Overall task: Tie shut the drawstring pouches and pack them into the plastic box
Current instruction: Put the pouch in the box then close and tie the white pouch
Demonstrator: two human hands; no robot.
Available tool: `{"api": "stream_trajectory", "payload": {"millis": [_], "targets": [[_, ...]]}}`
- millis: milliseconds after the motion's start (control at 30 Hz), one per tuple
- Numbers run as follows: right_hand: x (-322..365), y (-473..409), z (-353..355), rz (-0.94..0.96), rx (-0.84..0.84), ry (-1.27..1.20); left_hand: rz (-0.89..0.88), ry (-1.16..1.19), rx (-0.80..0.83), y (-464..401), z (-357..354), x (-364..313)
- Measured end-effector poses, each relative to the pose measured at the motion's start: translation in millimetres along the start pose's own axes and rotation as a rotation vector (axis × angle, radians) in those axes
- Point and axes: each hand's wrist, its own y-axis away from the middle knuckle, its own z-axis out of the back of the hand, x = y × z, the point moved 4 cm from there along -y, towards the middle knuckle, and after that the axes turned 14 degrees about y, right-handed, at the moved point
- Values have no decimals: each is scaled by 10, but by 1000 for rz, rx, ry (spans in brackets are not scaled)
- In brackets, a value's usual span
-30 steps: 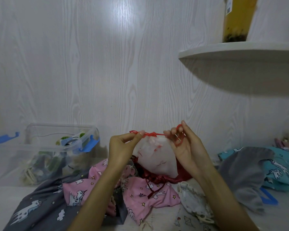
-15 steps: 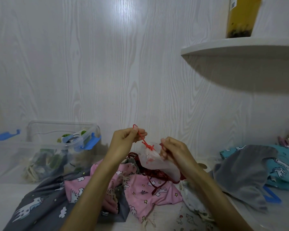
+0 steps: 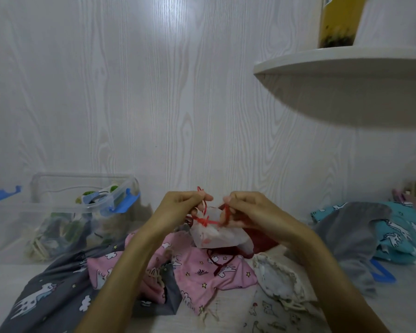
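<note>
Pinching a red drawstring (image 3: 208, 221) from both ends, the fingers (image 3: 205, 197) of the left hand (image 3: 180, 209) are curled round a strand that loops up above the knuckles, while the right hand (image 3: 252, 207) has its fingers bent round the other strand, just across a small gap from the left. Between and just below the two sets of fingers sits the knot at the neck of a white pouch (image 3: 220, 233), which hangs under the hands with red marks on its side. Directly beneath it lies a dark red pouch (image 3: 262, 241) with a loose cord, resting on a pink unicorn-print cloth (image 3: 202, 277) on the surface. Nearer the person than the fingers, under the right forearm, is a pale lace-edged pouch (image 3: 277, 281). Under the left forearm spreads a grey unicorn-print cloth (image 3: 48, 289). Well to the left of the fingers stands the clear plastic box (image 3: 65, 219) with blue latches, open, with pouches showing through its wall. Well to the right lie a grey cloth (image 3: 346, 234) and a teal unicorn-print cloth (image 3: 399, 234). High above the right hand a white shelf (image 3: 334, 66) juts from the wood-grain wall (image 3: 154, 92), carrying a yellow container (image 3: 339, 22).
</note>
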Motion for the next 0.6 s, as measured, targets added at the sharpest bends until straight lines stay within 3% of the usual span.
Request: {"api": "stream_trajectory", "payload": {"millis": [67, 200, 300, 400, 500, 600], "targets": [[189, 106, 127, 60, -57, 56, -3, -72, 108, 37, -108, -35], [342, 188, 280, 101, -273, 443, 98, -165, 343, 108, -352, -16], [320, 158, 289, 86, -354, 474, 145, -270, 417, 116, -473, 30], [328, 102, 141, 125, -269, 450, 66, -340, 488, 153, -537, 71], [288, 43, 28, 176, -122, 437, 75, -268, 468, 129, -501, 117], [158, 57, 185, 113, -153, 463, 100, -154, 424, 85, -397, 107]]}}
